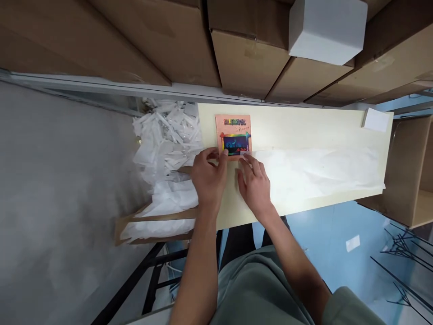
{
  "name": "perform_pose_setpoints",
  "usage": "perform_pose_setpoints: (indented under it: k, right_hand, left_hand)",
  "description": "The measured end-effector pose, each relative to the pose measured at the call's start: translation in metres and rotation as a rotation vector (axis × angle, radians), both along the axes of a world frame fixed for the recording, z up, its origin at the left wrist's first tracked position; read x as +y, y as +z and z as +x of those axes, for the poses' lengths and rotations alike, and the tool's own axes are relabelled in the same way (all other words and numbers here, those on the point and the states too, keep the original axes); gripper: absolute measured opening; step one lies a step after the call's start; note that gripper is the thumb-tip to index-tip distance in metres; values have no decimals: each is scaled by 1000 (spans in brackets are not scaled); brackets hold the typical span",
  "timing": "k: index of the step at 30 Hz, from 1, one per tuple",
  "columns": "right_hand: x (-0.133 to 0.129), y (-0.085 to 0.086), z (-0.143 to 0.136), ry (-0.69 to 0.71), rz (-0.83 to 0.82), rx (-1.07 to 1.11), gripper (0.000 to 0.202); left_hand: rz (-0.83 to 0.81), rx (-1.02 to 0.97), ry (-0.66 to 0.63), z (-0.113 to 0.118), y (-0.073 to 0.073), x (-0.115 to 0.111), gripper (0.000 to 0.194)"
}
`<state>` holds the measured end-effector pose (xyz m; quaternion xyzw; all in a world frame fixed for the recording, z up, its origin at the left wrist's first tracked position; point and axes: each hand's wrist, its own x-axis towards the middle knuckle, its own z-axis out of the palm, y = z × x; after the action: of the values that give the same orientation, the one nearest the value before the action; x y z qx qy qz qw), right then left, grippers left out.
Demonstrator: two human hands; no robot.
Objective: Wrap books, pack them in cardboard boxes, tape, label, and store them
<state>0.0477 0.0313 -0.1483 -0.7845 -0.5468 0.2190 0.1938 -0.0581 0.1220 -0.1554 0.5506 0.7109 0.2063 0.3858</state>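
A pink printed card or flat packet [233, 128] with rainbow lettering and a dark picture panel lies on the pale tabletop. My left hand [209, 178] grips its lower left corner, the thumb on top and the other fingers curled at the edge. At the lower right corner, the fingertips of my right hand [255, 185] touch the card, with the fingers bent and the thumb apart. Beside those fingertips shows a small greyish patch [242, 153]; whether it is printed or a separate piece I cannot tell.
A long white sheet [321, 174] covers part of the table [304, 124]. To the left, crumpled white papers [169, 135] pile above an open carton [158, 215]. Cardboard boxes [250, 58] line the shelf behind, with a white box [328, 31] on top. Another carton [402, 171] stands right.
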Motion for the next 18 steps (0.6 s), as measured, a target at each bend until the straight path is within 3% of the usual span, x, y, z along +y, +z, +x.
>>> perform_pose_setpoints:
  k: [5,11,15,18]
  right_hand:
    - [-5,2,7,17,-4,-27,40]
    - [-6,-1,15,64,-6,31,44]
    - [-11,7,20,66,27,125,42]
    - [-20,29,26,-77,112,282,45]
  left_hand:
    - [-45,-75,9,12,2,15,26]
    - [35,-119,-158,4,16,24,18]
    - [271,-127,13,-16,44,19,31]
    - [339,-205,171,-30,68,3,37]
